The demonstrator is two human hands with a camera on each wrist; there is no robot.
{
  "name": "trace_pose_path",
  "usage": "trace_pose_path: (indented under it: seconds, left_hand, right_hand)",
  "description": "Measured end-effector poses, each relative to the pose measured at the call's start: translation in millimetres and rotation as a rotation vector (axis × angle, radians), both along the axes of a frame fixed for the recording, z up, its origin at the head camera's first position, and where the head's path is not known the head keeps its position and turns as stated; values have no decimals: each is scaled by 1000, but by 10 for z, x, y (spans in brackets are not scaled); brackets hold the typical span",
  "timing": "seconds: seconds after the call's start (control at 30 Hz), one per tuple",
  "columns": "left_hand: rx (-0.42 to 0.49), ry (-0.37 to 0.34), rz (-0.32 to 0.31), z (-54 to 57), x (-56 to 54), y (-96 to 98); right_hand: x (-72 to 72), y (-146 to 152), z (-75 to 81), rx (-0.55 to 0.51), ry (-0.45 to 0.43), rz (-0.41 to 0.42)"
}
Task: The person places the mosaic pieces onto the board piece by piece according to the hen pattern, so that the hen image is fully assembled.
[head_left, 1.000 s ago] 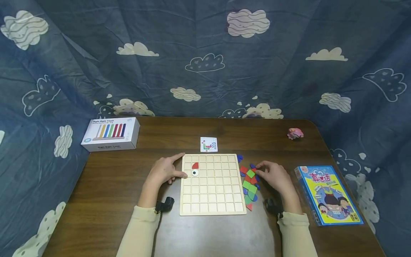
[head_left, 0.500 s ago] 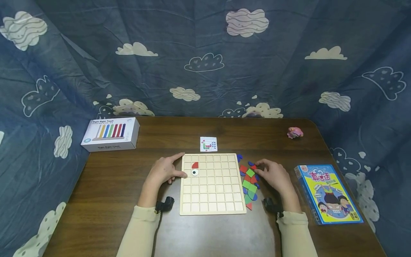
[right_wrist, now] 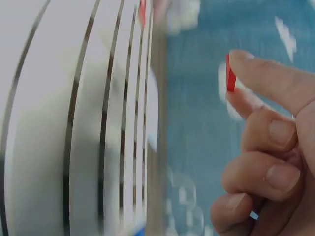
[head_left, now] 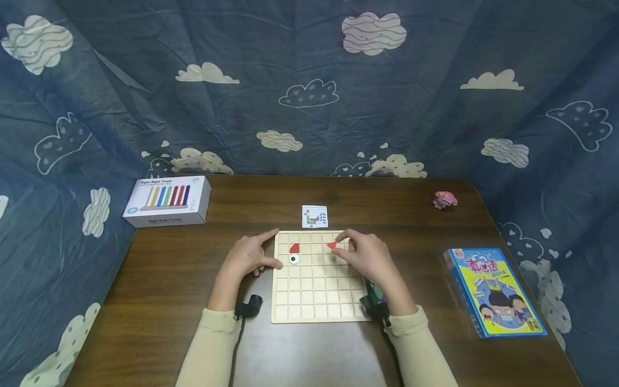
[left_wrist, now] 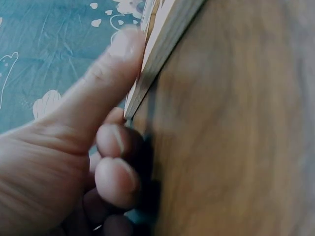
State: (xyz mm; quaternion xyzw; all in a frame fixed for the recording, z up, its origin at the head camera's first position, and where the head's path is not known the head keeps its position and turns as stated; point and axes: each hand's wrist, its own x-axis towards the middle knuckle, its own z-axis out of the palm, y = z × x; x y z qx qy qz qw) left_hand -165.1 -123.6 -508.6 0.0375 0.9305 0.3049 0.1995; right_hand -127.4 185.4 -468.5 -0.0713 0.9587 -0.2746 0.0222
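Looks like a tile-placing step: your right hand (head_left: 366, 257) pinches a red tile (head_left: 331, 245), seemingly triangular, between thumb and index over the wooden grid board (head_left: 307, 285), while your left hand (head_left: 244, 256) steadies its left side, thumb and index spread, not clamped on anything. Next move, I'd judge, calls for checking the pattern card (head_left: 315, 216), squaring the tile to a cell and lowering it flat without nudging the red quarter-round tile (head_left: 294, 248) or eye tile (head_left: 294, 259). Right wrist view shows the tile edge-on, clear of the board, which head view can't; left wrist view shows your thumb against the board's edge.
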Motion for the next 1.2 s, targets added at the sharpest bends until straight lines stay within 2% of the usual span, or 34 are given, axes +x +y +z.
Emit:
trace_pose_path:
  seconds: [0.1,0.2,0.37,0.63,0.9,1.03,1.2]
  left_hand:
    - [-16,6,-36,10,-15,-3]
    - [-19,27,-70,9,-25,-5]
    - [-14,61,-95,0,-27,-4]
    - [1,55,-78,26,-11,-10]
    - [17,29,-103,10,-2,-55]
    - [29,0,-101,8,-8,-80]
    - [26,3,-94,19,-22,-102]
  right_hand:
    - [-34,-380,2,14,15,67]
    - [-67,-680,-63,8,-3,116]
    - [-112,-968,-244,15,-39,176]
    - [-135,-1051,-398,44,-32,183]
    - [-112,-1066,-405,54,-25,187]
    - [-112,-1082,-413,56,-9,192]
    - [-132,-1099,-422,56,6,199]
